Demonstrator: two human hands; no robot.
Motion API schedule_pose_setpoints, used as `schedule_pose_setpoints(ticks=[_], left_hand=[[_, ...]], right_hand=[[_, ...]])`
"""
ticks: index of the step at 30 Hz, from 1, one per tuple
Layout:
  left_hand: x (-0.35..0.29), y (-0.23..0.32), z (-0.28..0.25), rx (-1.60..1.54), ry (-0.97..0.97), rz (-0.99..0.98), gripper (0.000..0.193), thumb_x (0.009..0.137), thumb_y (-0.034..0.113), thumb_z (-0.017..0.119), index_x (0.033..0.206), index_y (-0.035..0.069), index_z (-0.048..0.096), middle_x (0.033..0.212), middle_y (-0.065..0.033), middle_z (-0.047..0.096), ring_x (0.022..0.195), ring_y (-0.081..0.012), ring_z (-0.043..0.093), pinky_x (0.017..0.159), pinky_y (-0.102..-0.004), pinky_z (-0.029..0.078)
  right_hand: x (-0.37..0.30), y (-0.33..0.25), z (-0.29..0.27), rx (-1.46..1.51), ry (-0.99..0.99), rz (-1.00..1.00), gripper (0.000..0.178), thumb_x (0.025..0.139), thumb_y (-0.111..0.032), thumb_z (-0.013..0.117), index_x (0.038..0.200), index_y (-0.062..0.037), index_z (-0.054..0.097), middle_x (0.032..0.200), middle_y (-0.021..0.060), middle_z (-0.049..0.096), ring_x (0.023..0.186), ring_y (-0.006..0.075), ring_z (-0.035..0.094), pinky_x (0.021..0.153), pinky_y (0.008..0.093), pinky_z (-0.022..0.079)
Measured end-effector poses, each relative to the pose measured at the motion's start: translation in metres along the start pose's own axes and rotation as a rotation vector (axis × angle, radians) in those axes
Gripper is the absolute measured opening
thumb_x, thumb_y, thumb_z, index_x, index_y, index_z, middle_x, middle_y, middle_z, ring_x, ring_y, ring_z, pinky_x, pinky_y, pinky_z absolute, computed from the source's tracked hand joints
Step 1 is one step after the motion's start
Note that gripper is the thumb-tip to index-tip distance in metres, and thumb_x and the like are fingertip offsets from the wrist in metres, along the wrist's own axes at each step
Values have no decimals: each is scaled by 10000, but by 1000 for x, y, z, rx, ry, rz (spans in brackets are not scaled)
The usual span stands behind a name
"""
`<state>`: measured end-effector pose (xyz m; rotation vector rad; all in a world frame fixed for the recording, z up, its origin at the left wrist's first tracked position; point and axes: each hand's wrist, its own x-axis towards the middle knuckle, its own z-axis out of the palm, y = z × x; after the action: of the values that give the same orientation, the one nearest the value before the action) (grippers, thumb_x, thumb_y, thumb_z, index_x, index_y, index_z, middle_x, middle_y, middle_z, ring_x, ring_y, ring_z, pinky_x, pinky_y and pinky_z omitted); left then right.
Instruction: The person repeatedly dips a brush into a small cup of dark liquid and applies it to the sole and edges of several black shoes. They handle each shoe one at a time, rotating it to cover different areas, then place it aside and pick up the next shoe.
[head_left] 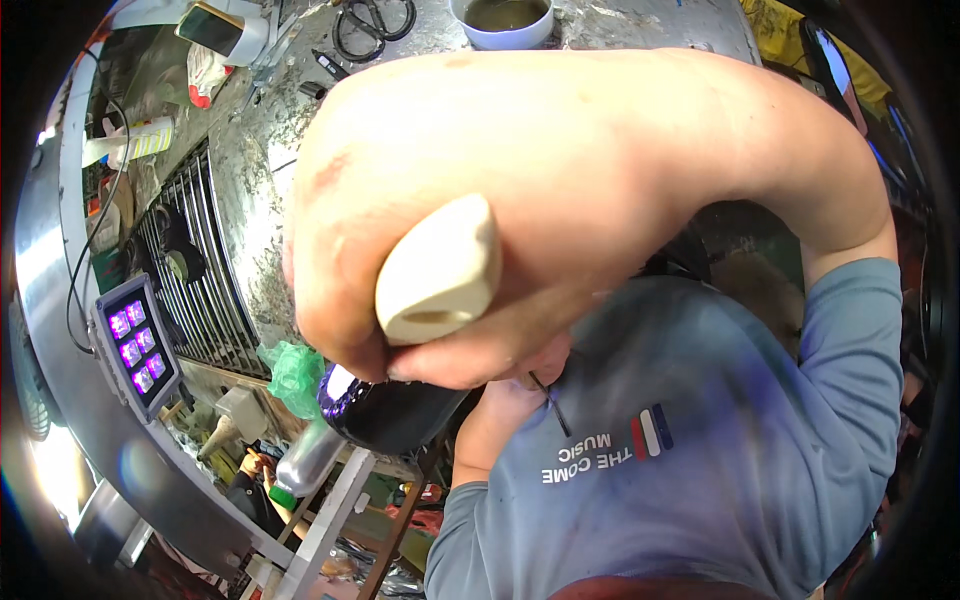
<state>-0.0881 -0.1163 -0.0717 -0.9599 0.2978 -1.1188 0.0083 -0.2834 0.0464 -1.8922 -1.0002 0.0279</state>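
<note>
Head camera, looking steeply down, very close to the person's own arm

One wide fisheye view from the head faces down along the body: the right forearm [600,160] fills the middle of the frame, so near that it blocks most of the scene. The grey-blue shirt [700,480] takes the lower right. The metal tabletop [250,170] curves across the upper left, with scissors [372,22] and a cup [503,20] at the top edge. Straight edges bend toward the dark round rim. No second view shares the scene.
</note>
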Motion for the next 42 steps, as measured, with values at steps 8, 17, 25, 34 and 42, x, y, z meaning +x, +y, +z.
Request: schedule_pose_setpoints(ticks=[8,17,25,34,42], left_hand=[[-8,4,-3,33,-66,-2,615,966,-1,542,1495,-106,244,954,-203,707,765,-262,752,637,-332,636],[-5,0,-4,-9,-91,-41,590,971,-14,516,1484,-124,245,950,-227,710,772,-286,754,615,-338,636],[-5,-3,-1,15,-92,-31,631,947,-38,558,1485,-120,240,951,-221,709,773,-285,754,634,-331,644],[-37,17,45,354,134,159,690,987,237,545,1503,-103,237,923,-205,660,711,-262,719,551,-349,618],[-74,32,207,1763,1060,828,712,881,434,729,1363,-41,505,1216,-194,671,1040,-291,706,955,-422,565]], right_hand=[[-5,10,-3,-15,61,-29,136,815,-133,757,858,-34,674,812,95,662,727,289,653,639,374,515],[-21,10,-23,17,30,-110,137,825,-133,766,884,-31,694,841,96,683,749,280,669,661,366,528],[-23,17,-35,16,53,-165,140,834,-132,773,907,-29,712,867,96,703,768,273,684,679,360,539],[-36,17,-51,-22,267,-188,180,818,-131,798,947,-21,737,892,103,728,784,259,700,703,350,551],[-72,20,-58,73,434,-13,211,792,-107,788,971,-2,744,903,126,731,810,238,698,731,338,535]])
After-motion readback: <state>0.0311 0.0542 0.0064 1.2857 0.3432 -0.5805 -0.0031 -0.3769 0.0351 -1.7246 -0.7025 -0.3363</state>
